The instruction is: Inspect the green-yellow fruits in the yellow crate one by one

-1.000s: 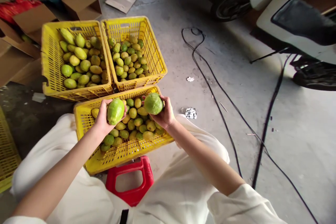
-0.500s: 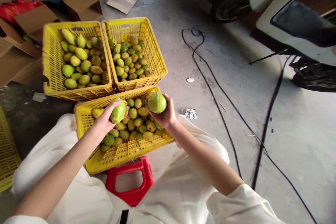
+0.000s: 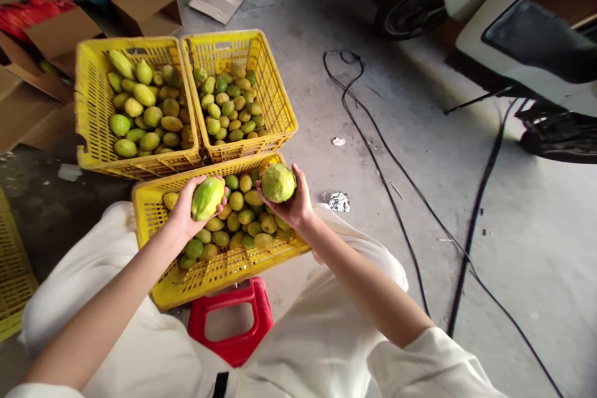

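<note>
My left hand (image 3: 185,208) cradles a long green lemon (image 3: 208,198) with yellowish patches, its thumb behind the fruit. In my right hand (image 3: 300,204) sits a rounder, pale green lemon (image 3: 278,183), with fingers curled under it. Both fruits are held apart above the near yellow crate (image 3: 205,283). That crate contains many smaller green and yellow lemons (image 3: 246,217), partly hidden by my hands.
Two more yellow crates of fruit, the left one (image 3: 135,166) and the right one (image 3: 275,93), stand just beyond. A red plastic stool (image 3: 263,317) is between my legs. Open cardboard boxes (image 3: 147,3) lie at left; black cables (image 3: 373,137) and a parked scooter (image 3: 485,31) are at right.
My left hand has rolled its lemon over, so more of the fruit's side faces up and the thumb has moved off its top. The right hand's lemon has shifted slightly left.
</note>
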A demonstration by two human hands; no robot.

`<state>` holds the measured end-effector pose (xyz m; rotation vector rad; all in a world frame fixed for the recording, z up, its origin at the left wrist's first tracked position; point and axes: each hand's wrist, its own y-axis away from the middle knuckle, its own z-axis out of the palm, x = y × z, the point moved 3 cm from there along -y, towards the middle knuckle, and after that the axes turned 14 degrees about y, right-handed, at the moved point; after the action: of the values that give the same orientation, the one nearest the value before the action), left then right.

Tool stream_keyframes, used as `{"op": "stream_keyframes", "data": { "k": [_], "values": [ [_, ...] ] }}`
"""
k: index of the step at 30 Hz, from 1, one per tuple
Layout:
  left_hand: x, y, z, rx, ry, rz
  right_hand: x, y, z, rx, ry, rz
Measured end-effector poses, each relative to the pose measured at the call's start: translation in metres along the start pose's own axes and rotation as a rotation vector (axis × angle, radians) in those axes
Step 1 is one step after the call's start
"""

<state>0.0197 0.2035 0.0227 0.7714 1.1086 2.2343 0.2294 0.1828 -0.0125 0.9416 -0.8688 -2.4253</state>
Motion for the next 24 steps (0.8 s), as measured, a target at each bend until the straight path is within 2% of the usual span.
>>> {"op": "stream_keyframes", "data": {
  "k": [4,9,13,19,24],
  "values": [
    [0.000,0.004,0.002,0.010,-0.032,-0.017,0.000,0.003,0.004,0.022,0.004,0.002],
    [0.000,0.011,0.007,-0.032,-0.109,-0.026,-0.002,0.006,0.008,0.002,0.047,0.060],
    [0.000,0.009,0.006,-0.009,-0.074,-0.020,-0.001,0.005,0.006,-0.025,0.066,0.078],
    [0.002,0.001,-0.002,0.042,-0.048,0.048,-0.001,0.003,0.007,0.010,0.086,-0.001],
    [-0.002,-0.002,-0.004,-0.036,-0.053,0.086,0.000,0.004,0.007,-0.022,0.114,-0.092]
  ]
}}
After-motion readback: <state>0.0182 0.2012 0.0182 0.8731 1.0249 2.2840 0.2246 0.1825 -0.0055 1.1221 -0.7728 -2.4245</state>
